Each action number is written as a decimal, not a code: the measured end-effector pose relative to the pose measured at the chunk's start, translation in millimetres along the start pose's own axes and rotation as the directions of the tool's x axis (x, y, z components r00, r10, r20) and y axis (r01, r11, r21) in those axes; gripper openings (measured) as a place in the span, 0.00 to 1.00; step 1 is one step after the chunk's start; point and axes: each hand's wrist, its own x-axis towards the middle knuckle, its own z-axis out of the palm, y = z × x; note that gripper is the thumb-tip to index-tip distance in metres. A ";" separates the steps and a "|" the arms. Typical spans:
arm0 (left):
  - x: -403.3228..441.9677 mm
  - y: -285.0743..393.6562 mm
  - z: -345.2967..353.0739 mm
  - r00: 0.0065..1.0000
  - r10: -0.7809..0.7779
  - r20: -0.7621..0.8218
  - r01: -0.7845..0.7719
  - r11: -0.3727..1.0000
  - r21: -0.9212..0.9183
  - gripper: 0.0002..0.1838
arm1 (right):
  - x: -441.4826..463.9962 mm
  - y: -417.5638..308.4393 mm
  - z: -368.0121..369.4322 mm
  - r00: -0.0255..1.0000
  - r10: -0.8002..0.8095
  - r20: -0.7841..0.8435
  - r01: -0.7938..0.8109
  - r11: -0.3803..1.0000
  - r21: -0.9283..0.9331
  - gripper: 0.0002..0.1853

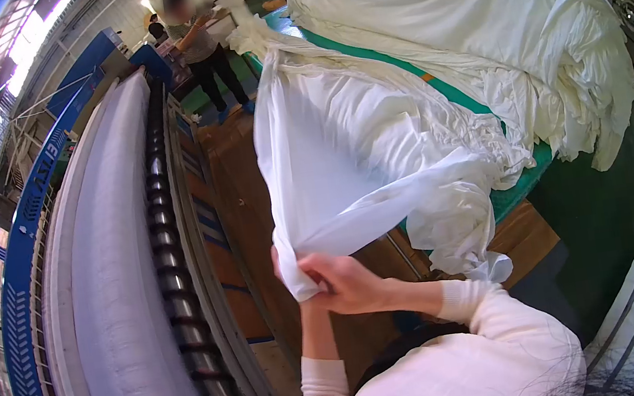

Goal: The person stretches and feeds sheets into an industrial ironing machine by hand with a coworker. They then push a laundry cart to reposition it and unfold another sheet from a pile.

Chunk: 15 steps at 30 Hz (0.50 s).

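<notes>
Head view, with the green table [526, 189] as landmark. A white sheet [322, 173] runs from a tangled heap [411, 116] on the table to a gathered edge at the wearer's hands, just left of the table's near end. The right hand [339, 282] is curled closed, thumb and fingers around this edge; the left hand [277, 263] is largely covered by cloth, so its closure cannot be told. Farther left of the table stands a roller machine [111, 259]. Probable faults: since the sheet merges with other folds at the table, a hard pull could drag neighbouring cloth along or twist the sheet; the loose bundle [459, 231] overhanging the table's near end could slide off under its own weight; and the edge, being crumpled, could crease or slip free.
</notes>
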 end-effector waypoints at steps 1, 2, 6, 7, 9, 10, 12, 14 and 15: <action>12.0 13.2 -5.6 0.996 -0.061 0.061 0.075 0.960 -0.270 0.25 | -10.3 6.7 -15.0 1.000 -0.028 0.014 0.029 0.996 -0.083 0.20; 24.5 27.5 -10.7 0.985 -0.122 0.121 0.167 0.843 -0.511 0.25 | -23.6 21.6 -30.5 0.998 -0.054 0.024 0.057 0.985 -0.164 0.21; 61.8 91.9 -33.5 0.864 -0.503 -0.032 0.358 0.657 -0.663 0.24 | -106.3 128.5 -61.2 0.451 0.881 0.143 -0.648 0.213 0.731 0.38; 66.2 110.5 -27.6 0.840 -0.535 -0.085 0.362 0.672 -0.646 0.23 | -109.9 142.0 -69.0 0.474 0.865 0.163 -0.516 0.123 0.848 0.41; 67.5 114.7 -27.0 0.809 -0.569 -0.148 0.357 0.675 -0.646 0.23 | -100.3 164.0 -94.2 0.525 0.830 0.187 -0.220 -0.079 0.972 0.47; 65.7 106.5 -33.9 0.803 -0.577 -0.148 0.357 0.665 -0.656 0.23 | -86.4 170.6 -109.3 0.462 0.883 0.079 -0.117 -0.028 0.993 0.47; 64.6 94.1 -43.6 0.795 -0.588 -0.150 0.372 0.668 -0.645 0.23 | -53.5 205.7 -141.4 0.339 0.933 -0.119 0.008 0.124 0.992 0.44; 60.4 82.0 -53.8 0.784 -0.597 -0.170 0.391 0.688 -0.611 0.23 | -35.3 264.5 -174.0 0.385 0.887 -0.255 0.091 0.239 0.967 0.37; 56.5 69.9 -63.4 0.796 -0.576 -0.186 0.387 0.720 -0.576 0.24 | -28.0 286.6 -191.5 0.472 0.830 -0.297 0.164 0.249 0.955 0.32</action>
